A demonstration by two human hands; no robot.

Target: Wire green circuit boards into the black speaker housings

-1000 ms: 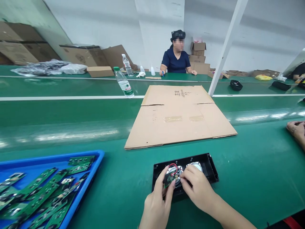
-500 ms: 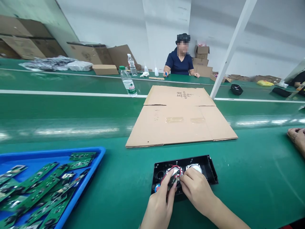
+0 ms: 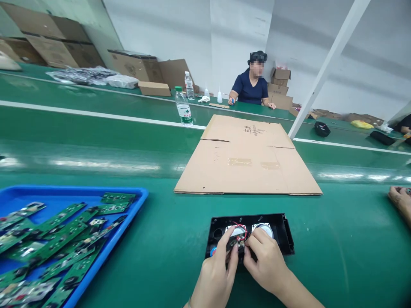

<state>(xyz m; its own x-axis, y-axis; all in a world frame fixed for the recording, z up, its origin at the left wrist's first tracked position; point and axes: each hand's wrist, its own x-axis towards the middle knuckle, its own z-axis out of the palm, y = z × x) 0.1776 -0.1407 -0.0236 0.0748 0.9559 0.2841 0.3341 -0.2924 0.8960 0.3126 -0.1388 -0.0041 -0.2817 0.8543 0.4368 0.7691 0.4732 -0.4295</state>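
A black speaker case [image 3: 284,235] lies with its inside up on the green bench, holding two round speakers [image 3: 263,227] with silver rims. My left hand [image 3: 218,269] is closed on a small circuit board [image 3: 231,243], pinched between thumb and fingers over the case's left half. Red and dark wires [image 3: 244,229] loop from the left speaker toward the board. At the board's right end, my right hand [image 3: 266,261] pinches a wire end, mostly hidden by the fingertips. A blue-and-red round part [image 3: 213,251] shows at the case's lower left.
At left, a blue tray [image 3: 141,199] holds several green circuit boards [image 3: 69,231]. A flattened cardboard sheet [image 3: 247,175] lies beyond the case, with a water bottle [image 3: 184,111] behind it. Another person's hand [image 3: 401,199] is at the right edge; a co-worker [image 3: 252,85] sits across.
The view has tilted and shifted slightly, so the background sits farther right. Both hands stay at the board and wires, with the right fingers slightly repositioned.
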